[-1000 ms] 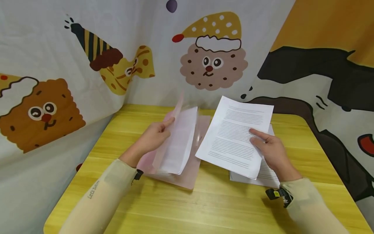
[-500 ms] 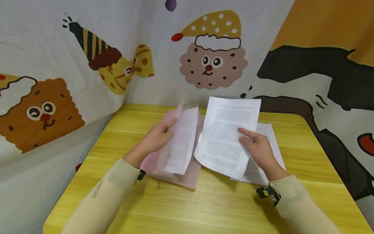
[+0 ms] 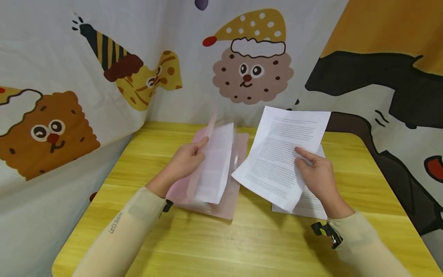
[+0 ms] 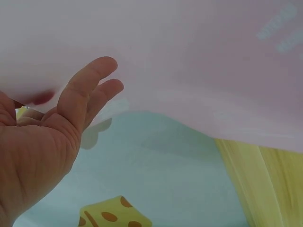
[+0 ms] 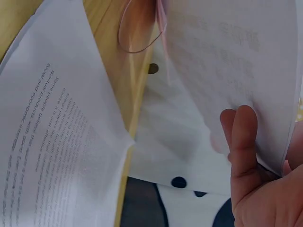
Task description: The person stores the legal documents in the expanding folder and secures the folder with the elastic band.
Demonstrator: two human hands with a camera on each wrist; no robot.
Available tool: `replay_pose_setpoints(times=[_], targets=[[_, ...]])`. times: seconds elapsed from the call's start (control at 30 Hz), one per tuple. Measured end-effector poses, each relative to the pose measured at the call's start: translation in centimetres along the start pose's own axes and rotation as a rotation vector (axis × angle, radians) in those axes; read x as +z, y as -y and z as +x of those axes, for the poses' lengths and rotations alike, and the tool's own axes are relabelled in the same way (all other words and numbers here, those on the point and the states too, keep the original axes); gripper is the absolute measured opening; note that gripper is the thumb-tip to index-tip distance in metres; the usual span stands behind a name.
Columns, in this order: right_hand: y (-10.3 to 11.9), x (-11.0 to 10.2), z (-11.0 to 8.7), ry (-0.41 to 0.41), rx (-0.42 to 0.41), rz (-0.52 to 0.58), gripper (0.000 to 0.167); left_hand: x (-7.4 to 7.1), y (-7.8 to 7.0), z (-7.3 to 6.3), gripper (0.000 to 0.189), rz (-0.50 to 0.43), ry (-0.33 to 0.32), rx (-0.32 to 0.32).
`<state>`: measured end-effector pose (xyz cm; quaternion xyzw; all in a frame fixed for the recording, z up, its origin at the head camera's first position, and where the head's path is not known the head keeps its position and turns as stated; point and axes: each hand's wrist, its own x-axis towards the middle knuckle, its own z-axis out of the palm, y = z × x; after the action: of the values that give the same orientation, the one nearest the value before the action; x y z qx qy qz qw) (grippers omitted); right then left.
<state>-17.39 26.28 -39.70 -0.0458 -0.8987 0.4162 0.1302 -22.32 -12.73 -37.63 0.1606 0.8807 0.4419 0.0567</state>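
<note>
In the head view my left hand (image 3: 183,161) pinches the raised pages of a translucent pink folder (image 3: 239,154) by their left edge, thumb on top. White paper (image 3: 215,165) shows inside the folder. In the left wrist view a pink sheet (image 4: 203,66) spreads above the hand, two fingers extended beneath it. My right hand (image 3: 320,173) pinches a printed sheet (image 3: 273,154) at its right edge, lifted and tilted, its lower part bowed. From the right wrist, two fingers (image 5: 244,142) lie against the back of that sheet. Another printed paper (image 3: 311,207) lies partly hidden below it.
Everything is over a yellow wood-grain table (image 3: 221,250). A curtain (image 3: 173,23) printed with cartoon biscuits hangs behind its back edge and along the left side. The folder lies left of the printed paper on the table.
The held printed sheet swung left toward the folder, then back right and slightly up with my right hand. My left hand stays at the folder's pages, almost unmoved.
</note>
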Motion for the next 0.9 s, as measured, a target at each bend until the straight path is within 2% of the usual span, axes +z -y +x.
replay_pose_setpoints(times=[0.17, 0.33, 0.53, 0.67, 0.9], targets=[[0.8, -0.5, -1.0, 0.043, -0.011, -0.019, 0.039, 0.4, -0.2, 0.2, 0.058, 0.016, -0.013, -0.011], [1.5, 0.2, -1.7, 0.16, 0.044, 0.027, 0.042, 1.2, -0.8, 0.4, 0.06, 0.006, -0.001, -0.022], [1.5, 2.5, -2.2, 0.298, 0.152, 0.156, 0.046, 2.2, -1.0, 0.6, 0.06, 0.03, -0.019, -0.001], [1.3, 4.4, -2.4, 0.352, 0.197, 0.196, 0.047, 2.4, -1.1, 0.6, 0.058, 0.02, -0.04, 0.0], [0.8, 6.6, -1.3, 0.416, 0.166, 0.241, 0.046, 2.5, -1.1, 0.5, 0.059, 0.003, 0.002, 0.014]])
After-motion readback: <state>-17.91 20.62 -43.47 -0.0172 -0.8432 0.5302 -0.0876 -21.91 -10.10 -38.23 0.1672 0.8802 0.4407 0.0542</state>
